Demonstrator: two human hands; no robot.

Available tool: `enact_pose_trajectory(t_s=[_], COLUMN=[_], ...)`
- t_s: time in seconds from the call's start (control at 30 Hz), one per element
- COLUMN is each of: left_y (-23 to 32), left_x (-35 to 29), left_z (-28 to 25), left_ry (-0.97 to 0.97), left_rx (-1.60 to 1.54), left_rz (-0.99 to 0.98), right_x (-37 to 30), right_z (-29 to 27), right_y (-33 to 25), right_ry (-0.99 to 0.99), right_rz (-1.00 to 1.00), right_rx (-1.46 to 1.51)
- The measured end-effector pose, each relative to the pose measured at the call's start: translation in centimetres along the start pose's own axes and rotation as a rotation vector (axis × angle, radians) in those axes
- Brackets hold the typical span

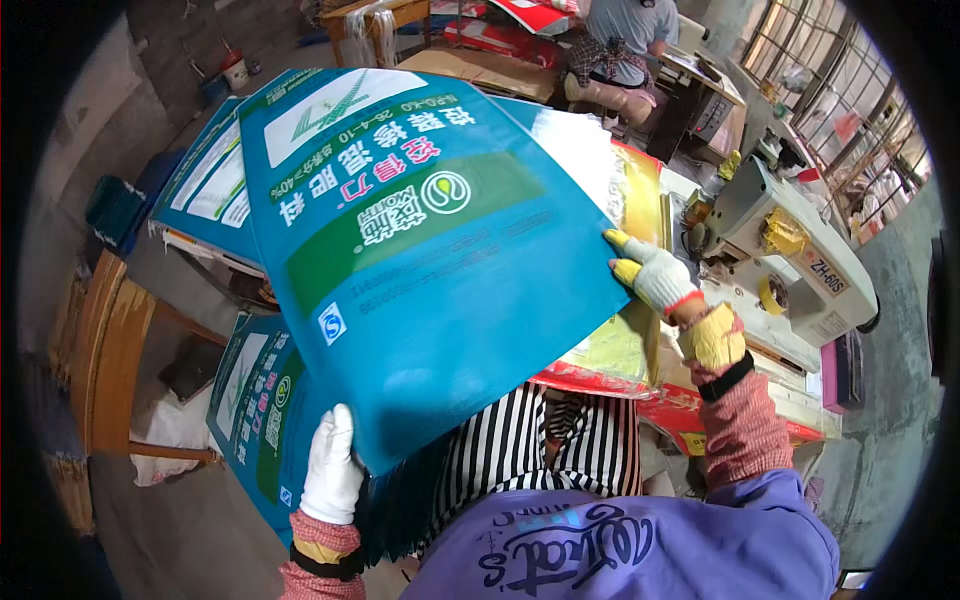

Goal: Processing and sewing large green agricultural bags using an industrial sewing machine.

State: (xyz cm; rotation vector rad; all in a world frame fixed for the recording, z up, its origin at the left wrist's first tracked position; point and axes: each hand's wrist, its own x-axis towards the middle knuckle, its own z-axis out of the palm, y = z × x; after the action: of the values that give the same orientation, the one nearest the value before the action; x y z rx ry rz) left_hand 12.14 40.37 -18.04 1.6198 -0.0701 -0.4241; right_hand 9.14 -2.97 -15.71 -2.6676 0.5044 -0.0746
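Note:
A large blue printed woven bag (450, 300) with a green band and white panel stretches across my lap, tilted toward the far left. In a white glove, my left hand (333, 462) pinches its near left corner. My right hand (652, 275), in a white glove with yellow fingertips, grips its right edge near the corner. Beneath the bag's left side, another blue bag (262, 400) hangs down, and further similar bags (210, 185) lie behind it. Just beyond my right hand stands a cream sewing machine (795, 240).
Red and yellow sheeting (640, 190) covers the worktable under the bag's right side. A wooden frame (120, 350) stands at the left. Farther back, a person in a grey shirt (622, 45) sits by another machine table (705, 75). A barred window (830, 90) is at far right.

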Motion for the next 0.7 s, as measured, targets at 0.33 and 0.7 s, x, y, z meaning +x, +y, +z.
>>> enact_pose_trajectory(t_s=[0.33,0.7], left_y=[-0.5,0.7], left_x=[0.8,-8.3], left_z=[0.6,-2.4], left_ry=[0.155,0.198], left_rx=[0.174,-0.024], left_rz=[0.135,-0.125], right_x=[-9.7,-2.9], right_z=[6.1,10.3], right_y=[-5.9,-8.4], right_ry=[0.389,0.034], right_rz=[0.571,-0.586], right_rx=[1.721,0.801])
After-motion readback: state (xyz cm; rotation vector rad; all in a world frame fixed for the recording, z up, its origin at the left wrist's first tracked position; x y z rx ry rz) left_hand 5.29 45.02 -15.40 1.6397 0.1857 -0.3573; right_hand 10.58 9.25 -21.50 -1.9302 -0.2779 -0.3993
